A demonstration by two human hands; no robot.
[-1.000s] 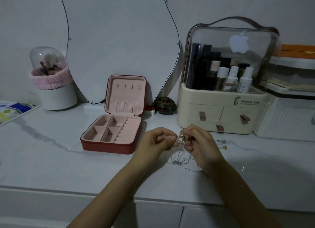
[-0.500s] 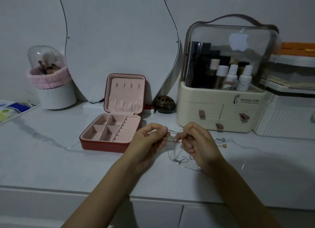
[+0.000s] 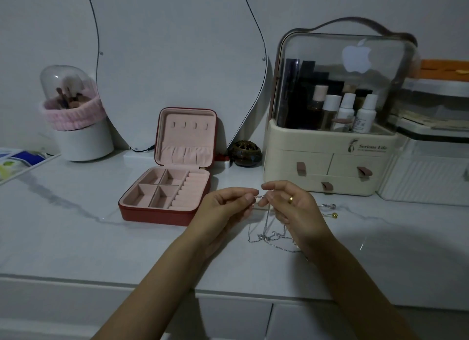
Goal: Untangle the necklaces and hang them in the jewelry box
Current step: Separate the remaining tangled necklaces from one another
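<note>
Thin silver necklaces [image 3: 269, 234] hang tangled between my two hands, their lower loops resting on the marble table. My left hand [image 3: 224, 209] pinches the chain at its fingertips. My right hand [image 3: 294, 206], wearing a gold ring, pinches the same tangle just to the right. The red jewelry box [image 3: 152, 215] stands open to the left of my hands, its pink lid upright with small hooks and its compartments empty. More jewelry, a silver piece [image 3: 330, 207] and a gold bead [image 3: 335, 215], lies on the table right of my right hand.
A cream cosmetics organizer [image 3: 327, 162] with drawers stands behind my hands. A white ribbed container [image 3: 426, 177] sits at the right, a small dark round pot [image 3: 246, 154] beside the box, a brush holder [image 3: 81, 141] at back left, a curved mirror [image 3: 177, 60] on the wall.
My hands have shifted slightly while working at the tangle; the fingertips moved apart and came together again, and the chain still hangs between them. The box has not moved.
</note>
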